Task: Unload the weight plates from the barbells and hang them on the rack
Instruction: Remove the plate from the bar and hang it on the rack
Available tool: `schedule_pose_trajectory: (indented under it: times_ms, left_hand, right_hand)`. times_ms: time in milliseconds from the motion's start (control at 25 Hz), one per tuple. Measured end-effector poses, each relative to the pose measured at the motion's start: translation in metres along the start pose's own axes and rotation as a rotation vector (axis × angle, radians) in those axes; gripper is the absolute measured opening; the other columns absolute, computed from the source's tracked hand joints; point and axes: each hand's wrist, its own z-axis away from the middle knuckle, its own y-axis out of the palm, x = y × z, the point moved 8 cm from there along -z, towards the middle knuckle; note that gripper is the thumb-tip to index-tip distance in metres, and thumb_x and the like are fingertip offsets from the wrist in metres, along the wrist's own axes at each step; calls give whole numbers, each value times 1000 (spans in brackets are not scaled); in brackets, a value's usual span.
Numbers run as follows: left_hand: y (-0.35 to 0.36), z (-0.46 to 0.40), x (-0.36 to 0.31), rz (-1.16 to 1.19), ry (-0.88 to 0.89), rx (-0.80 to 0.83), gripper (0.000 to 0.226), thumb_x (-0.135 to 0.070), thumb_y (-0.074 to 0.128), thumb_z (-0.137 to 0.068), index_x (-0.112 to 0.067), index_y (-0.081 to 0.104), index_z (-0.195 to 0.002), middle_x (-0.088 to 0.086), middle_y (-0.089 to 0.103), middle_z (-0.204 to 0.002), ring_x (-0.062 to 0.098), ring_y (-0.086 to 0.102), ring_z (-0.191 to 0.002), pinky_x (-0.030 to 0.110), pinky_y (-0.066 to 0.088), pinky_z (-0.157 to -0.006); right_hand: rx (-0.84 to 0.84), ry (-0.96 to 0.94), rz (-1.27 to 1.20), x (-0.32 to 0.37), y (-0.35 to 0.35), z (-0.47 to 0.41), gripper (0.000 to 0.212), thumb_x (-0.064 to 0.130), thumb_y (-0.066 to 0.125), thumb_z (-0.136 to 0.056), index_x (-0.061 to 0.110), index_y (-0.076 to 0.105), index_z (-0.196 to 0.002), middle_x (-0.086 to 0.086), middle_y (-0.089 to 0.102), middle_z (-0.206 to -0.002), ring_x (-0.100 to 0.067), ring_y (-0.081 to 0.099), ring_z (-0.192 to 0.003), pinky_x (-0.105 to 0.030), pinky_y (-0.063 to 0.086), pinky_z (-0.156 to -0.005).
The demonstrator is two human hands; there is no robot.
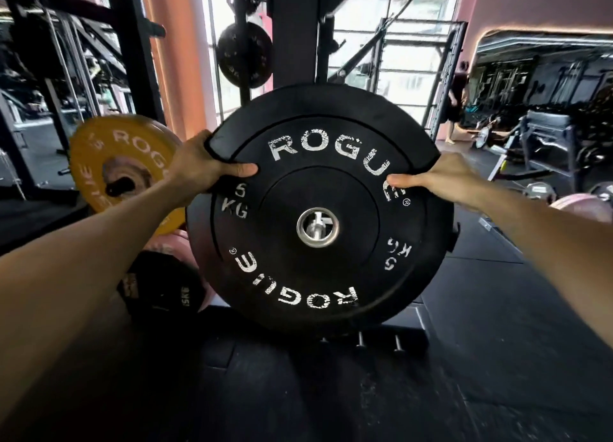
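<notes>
A black 5 kg bumper plate (318, 269) with white lettering fills the middle of the view, its face toward me. My left hand (199, 166) grips its upper left rim, thumb on the face. My right hand (441, 179) grips the upper right rim the same way. Through the plate's steel centre hole a metal peg (317, 226) shows. Behind the plate rises the black upright of the rack (292, 43). Another black plate's edge shows just behind this one at the left and right.
A yellow plate (109, 163) hangs on a peg at the left, a small black plate (245, 53) higher on the rack. A black plate (162, 289) sits low at the left. Benches and a person (456, 103) stand at the right. Dark rubber floor lies below.
</notes>
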Motion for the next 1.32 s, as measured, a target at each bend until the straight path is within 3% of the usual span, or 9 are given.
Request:
schedule_pose_trajectory:
  times_ms: [160, 280, 480, 560, 760, 880, 1000, 1200, 1320]
  left_hand:
    - [38, 19, 69, 43, 21, -2, 89, -52, 98, -38, -20, 65, -115, -6, 74, -103, 13, 70, -95, 33, 57, -84]
    - [65, 33, 121, 57, 16, 17, 91, -50, 99, -36, -20, 66, -116, -7, 75, -103, 13, 72, -95, 34, 58, -84]
    - [100, 47, 182, 45, 5, 59, 95, -57, 98, -31, -24, 67, -114, -8, 76, -104, 14, 73, -96, 39, 58, -90]
    - [108, 56, 205, 68, -4, 50, 96, -58, 98, -30, -24, 65, -114, -8, 75, -105, 15, 72, -96, 40, 58, -90]
    - [131, 70, 241, 40, -51, 87, 94, -58, 96, -29, -26, 63, -111, -8, 73, -108, 15, 69, -100, 37, 55, -94]
    - [135, 69, 258, 48, -75, 104, 96, -62, 95, -24, -27, 64, -108, -8, 73, -108, 15, 69, -100, 40, 55, -95]
    - [135, 67, 270, 46, -89, 98, 97, -63, 96, -23, -28, 64, -108, -8, 74, -109, 16, 69, -102, 41, 54, -96]
    - [138, 63, 285, 140, -82, 80, 96, -52, 100, -28, -28, 63, -113, -6, 75, -108, 19, 71, -102, 44, 56, -94]
    - [136, 74, 291, 183, -47, 23, 93, -52, 99, -32, -28, 60, -112, -7, 73, -110, 16, 70, -103, 42, 56, -92]
  right_hand:
    - [3, -5, 5, -56, 49, 3, 73, 63, 88, -35, 22, 76, -95, 9, 73, -95, -8, 67, -90, -32, 55, -88]
    - [33, -13, -5, -96, 87, 11, 72, 60, 89, -36, 21, 76, -95, 9, 75, -93, -8, 69, -87, -33, 56, -88]
    - [38, 8, -2, -154, 132, 13, 86, 67, 89, -24, 16, 77, -92, 5, 77, -90, -15, 72, -88, -40, 57, -90]
    - [39, 11, 21, -168, 149, 15, 83, 68, 89, -30, 18, 76, -95, 6, 75, -93, -14, 71, -91, -37, 56, -91]
    - [94, 52, 40, -197, 183, 25, 61, 62, 87, -47, 25, 75, -93, 11, 73, -95, -11, 67, -95, -31, 53, -91]
    - [116, 51, 32, -207, 199, 23, 72, 68, 87, -39, 28, 75, -98, 13, 74, -96, -9, 68, -96, -34, 53, -94]
    - [112, 50, -3, -211, 209, 21, 69, 65, 89, -39, 28, 76, -96, 14, 75, -94, -9, 69, -94, -36, 54, -94]
    - [19, -6, -39, -205, 208, 20, 67, 55, 91, -44, 31, 73, -103, 15, 74, -99, -7, 69, -95, -33, 54, -91]
    - [-76, -49, -21, -206, 205, 22, 78, 62, 90, -39, 30, 67, -108, 15, 71, -104, -8, 65, -99, -30, 52, -86]
